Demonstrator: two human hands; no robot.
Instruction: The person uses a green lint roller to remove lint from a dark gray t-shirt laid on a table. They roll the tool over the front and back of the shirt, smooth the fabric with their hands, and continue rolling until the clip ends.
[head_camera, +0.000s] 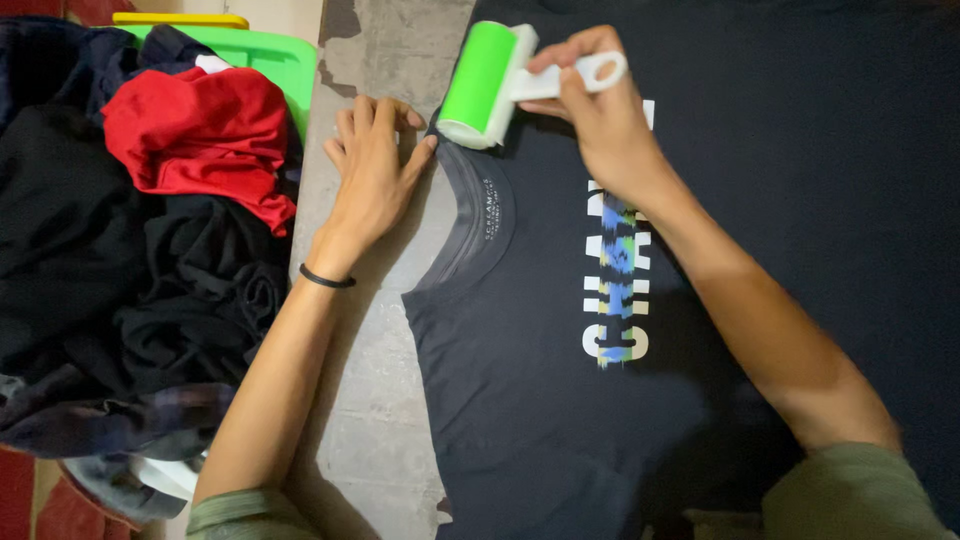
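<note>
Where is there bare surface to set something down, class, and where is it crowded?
Free: the grey surface strip between the pile of clothes and the dark T-shirt, below the left hand. Crowded: the collar, where the right hand holds the lint roller.

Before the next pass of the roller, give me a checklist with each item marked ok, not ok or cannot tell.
1. Grip on the tool: the right hand is closed round the white handle of the lint roller. Ok.
2. Roller contact: its green drum sits at the shoulder edge of the dark T-shirt, beside the collar. Ok.
3. Shirt pinned: the left hand lies flat on the grey table, its thumb at the shirt's edge by the roller. Ok.
4. Fabric flat: the chest area lies smooth. Ok.
5. Sticky surface clean: cannot tell.
6. Clear of the laundry pile: it lies apart, beyond the left arm. Ok.
</note>
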